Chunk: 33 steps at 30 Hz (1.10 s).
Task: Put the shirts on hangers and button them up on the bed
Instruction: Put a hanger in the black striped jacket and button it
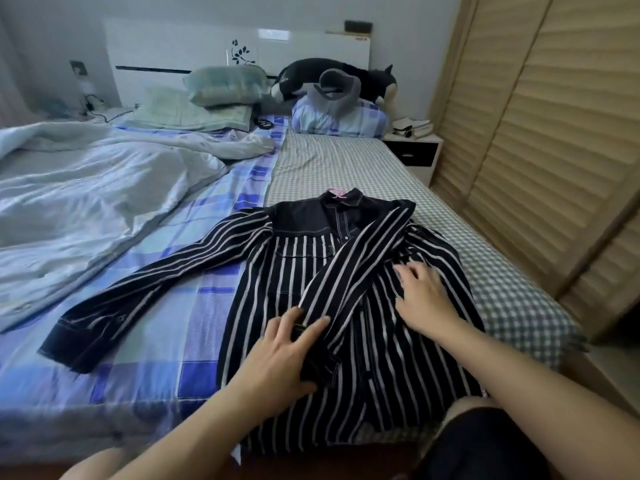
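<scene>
Nearest, the left hand [287,351] lay with fingers spread and straight on the cuff of the sleeve [349,271] folded across the shirt [294,268], gripping nothing; the right hand [420,296] pressed flat, fingers relaxed, on the right front. The shirt lay front-up near the foot of the bed [346,161], its hem at the edge. The sleeve probably wanted lifting aside to bare the placket for buttoning. Beyond, a pink hanger [335,192] showed at the collar, with checked sheet free toward the pillows; the duvet [86,188] crowded the left.

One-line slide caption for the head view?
Both hands, left hand and right hand, rest flat on a striped shirt with a pink hanger at its collar, on the bed.
</scene>
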Each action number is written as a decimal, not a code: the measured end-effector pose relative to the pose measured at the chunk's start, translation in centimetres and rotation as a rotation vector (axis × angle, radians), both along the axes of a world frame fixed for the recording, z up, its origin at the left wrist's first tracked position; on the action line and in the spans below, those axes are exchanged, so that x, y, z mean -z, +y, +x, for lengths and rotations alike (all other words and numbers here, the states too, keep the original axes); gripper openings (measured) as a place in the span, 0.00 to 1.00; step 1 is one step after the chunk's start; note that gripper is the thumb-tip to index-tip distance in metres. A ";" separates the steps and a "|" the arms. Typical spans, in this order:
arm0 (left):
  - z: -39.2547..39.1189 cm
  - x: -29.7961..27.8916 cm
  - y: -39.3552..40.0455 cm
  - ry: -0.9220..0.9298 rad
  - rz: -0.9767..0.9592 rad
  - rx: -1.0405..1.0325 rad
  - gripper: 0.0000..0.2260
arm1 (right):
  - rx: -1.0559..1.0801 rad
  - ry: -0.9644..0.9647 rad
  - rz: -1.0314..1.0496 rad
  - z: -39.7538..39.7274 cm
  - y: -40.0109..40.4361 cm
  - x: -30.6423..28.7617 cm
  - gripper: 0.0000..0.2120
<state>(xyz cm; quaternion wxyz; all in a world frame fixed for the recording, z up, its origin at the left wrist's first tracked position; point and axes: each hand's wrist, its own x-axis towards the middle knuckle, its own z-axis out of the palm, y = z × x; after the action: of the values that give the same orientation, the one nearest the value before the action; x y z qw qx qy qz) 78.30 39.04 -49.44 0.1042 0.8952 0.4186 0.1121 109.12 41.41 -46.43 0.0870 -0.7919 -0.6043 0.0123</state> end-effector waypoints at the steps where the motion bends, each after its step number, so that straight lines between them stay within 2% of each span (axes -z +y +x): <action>1: 0.3 0.3 0.5 -0.014 0.049 0.003 0.35 | 0.002 -0.103 0.008 1.0 0.4 -0.1 0.29; 3: 0.2 -0.5 1.8 -0.311 0.077 -0.060 0.19 | 0.094 -0.145 -0.019 3.2 1.2 -0.3 0.31; 4: 0.0 -1.6 2.6 -0.486 0.077 -0.133 0.16 | 0.156 -0.107 -0.044 4.3 1.5 -0.5 0.30; 6: -0.5 -5.0 4.0 -0.849 -0.045 -0.302 0.19 | 0.261 -0.020 -0.118 6.5 1.7 -0.7 0.29; 8: -1.1 -8.4 4.9 -1.250 -0.232 -0.428 0.19 | 0.265 -0.033 -0.134 8.2 1.4 -0.7 0.28; 10: -1.8 -10.4 5.8 -1.469 -0.334 -0.559 0.17 | 0.244 -0.046 -0.054 9.1 0.8 -0.8 0.26; 12: -2.8 -10.3 7.2 -1.583 -0.455 -0.702 0.15 | 0.279 -0.091 0.083 10.2 -0.1 -1.1 0.13; 13: -3.2 -9.9 7.7 -1.619 -0.540 -0.771 0.13 | 0.311 -0.149 0.129 11.1 -0.6 -1.0 0.12; 15: -3.9 -8.0 8.1 -1.546 -0.766 -0.886 0.12 | 0.384 -0.159 0.068 12.8 -1.1 -0.4 0.17; 17: -4.3 -5.6 7.1 -1.245 -0.951 -0.920 0.11 | 0.479 -0.181 -0.107 12.4 -1.6 -0.3 0.18; 18: -4.6 -4.3 6.6 -1.079 -0.974 -0.912 0.09 | 0.445 -0.235 -0.155 11.4 -1.6 -0.8 0.14; 20: -5.5 -2.3 6.3 -0.873 -0.873 -0.891 0.09 | 0.299 -0.361 -0.021 9.4 -0.2 -1.6 0.07; 21: -6.0 -1.8 6.5 -0.827 -0.791 -0.880 0.10 | 0.198 -0.383 0.086 8.5 0.9 -1.9 0.07; 23: -6.5 -1.7 7.1 -0.784 -0.629 -0.834 0.10 | 0.026 -0.389 0.169 6.9 3.9 -1.9 0.15; 24: -6.7 -1.8 7.5 -0.749 -0.553 -0.788 0.12 | -0.028 -0.372 0.130 6.2 5.5 -1.8 0.20; 26: -6.7 -2.2 7.7 -0.649 -0.418 -0.666 0.20 | -0.100 -0.382 0.005 5.3 8.2 -1.4 0.27; 28: -6.8 -2.4 8.2 -0.533 -0.308 -0.566 0.23 | -0.133 -0.427 -0.051 5.2 10.3 -0.7 0.29; 29: -6.9 -2.4 8.5 -0.495 -0.298 -0.554 0.23 | -0.157 -0.479 -0.054 5.3 11.0 -0.3 0.26; 30: -7.2 -2.5 8.7 -0.507 -0.306 -0.550 0.23 | -0.170 -0.535 -0.057 5.4 11.5 -0.2 0.20; 31: -7.4 -2.8 9.0 -0.605 -0.341 -0.574 0.21 | -0.181 -0.582 -0.023 5.7 11.8 -0.3 0.13; 32: -7.4 -3.5 9.3 -0.776 -0.395 -0.630 0.19 | -0.184 -0.595 0.020 6.1 12.0 -0.8 0.07; 33: -7.4 -4.3 9.4 -0.967 -0.464 -0.684 0.15 | -0.178 -0.595 0.084 6.9 12.2 -1.4 0.07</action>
<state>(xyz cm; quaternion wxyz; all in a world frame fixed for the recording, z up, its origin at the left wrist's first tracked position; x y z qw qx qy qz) 70.92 48.42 -45.09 0.4308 0.5131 0.6000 0.4373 116.03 53.59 -45.06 -0.0626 -0.7003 -0.6704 -0.2373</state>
